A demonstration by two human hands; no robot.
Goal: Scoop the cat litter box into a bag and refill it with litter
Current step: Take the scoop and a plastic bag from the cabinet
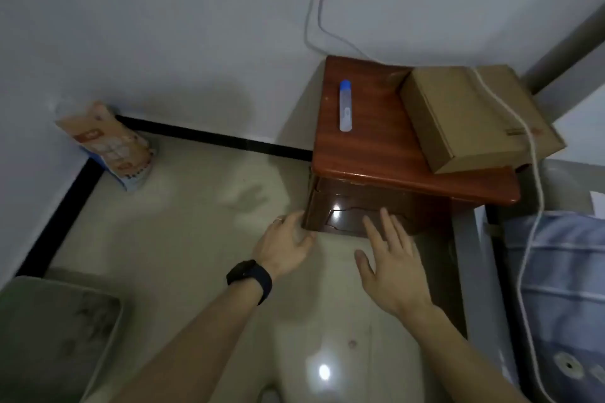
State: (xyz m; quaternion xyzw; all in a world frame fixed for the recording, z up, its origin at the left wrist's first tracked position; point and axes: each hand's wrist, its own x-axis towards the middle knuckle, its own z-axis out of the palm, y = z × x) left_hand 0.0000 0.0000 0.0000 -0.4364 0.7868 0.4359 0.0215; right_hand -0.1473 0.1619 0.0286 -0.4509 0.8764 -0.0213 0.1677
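An orange and white litter bag (109,144) leans in the far left corner of the room, on the tiled floor. A grey-green litter box (55,334) shows at the bottom left, only partly in frame. My left hand (284,244), with a dark watch on the wrist, reaches to the lower left corner of a reddish wooden bedside cabinet (376,141), fingers touching its front. My right hand (389,260) is spread flat in front of the cabinet's dark glossy front panel (347,216), holding nothing.
On the cabinet top lie a clear tube with a blue cap (345,106) and a cardboard box (471,114). A white cable (530,173) hangs across the box and down over the blue bedding (563,288) at right. The walls are white with a black skirting.
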